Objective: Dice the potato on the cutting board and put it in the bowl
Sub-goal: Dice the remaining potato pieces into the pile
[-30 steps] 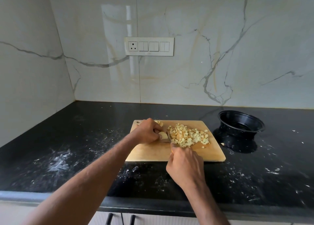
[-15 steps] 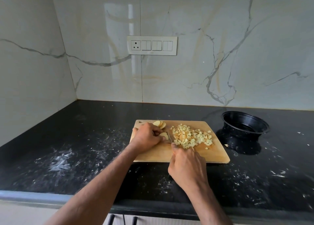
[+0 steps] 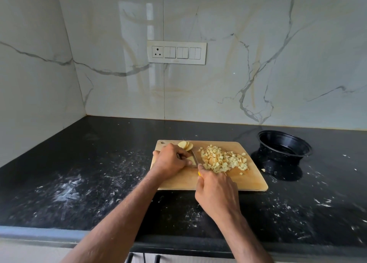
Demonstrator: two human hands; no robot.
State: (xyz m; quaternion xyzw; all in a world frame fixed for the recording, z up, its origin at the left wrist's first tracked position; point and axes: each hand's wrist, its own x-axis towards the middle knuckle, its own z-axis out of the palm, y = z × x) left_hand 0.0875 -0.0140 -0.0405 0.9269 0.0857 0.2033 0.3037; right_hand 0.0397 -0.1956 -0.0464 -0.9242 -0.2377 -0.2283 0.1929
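1. As I look down through the head camera, I see the board [image 3: 216,180] lying on the black counter [image 3: 79,183], with its far left corner showing a small hole.
2. My left hand [image 3: 170,161] rests on the left part of the board, and its curled fingers press down on a pale potato piece [image 3: 191,159].
3. My right hand [image 3: 217,191] is clenched around the knife handle; only a small yellow bit of the handle [image 3: 199,173] shows at the thumb.
4. The blade [image 3: 194,157] runs away from me, touching the right side of the potato piece, between it and the diced heap.
5. The dice [image 3: 223,161] lie in a loose heap on the right half of the board, just beside the blade.
6. A few round slices [image 3: 185,145] lie overlapped at the far edge of the board, behind my left hand.
7. The bowl [image 3: 285,145] is black and stands on the counter to the right of the board, apart from it; I see no potato inside.
8. One small potato bit [image 3: 263,170] lies on the counter between board and bowl.
9. White specks are scattered over the counter, and a switch panel [image 3: 176,52] sits on the marble wall behind.
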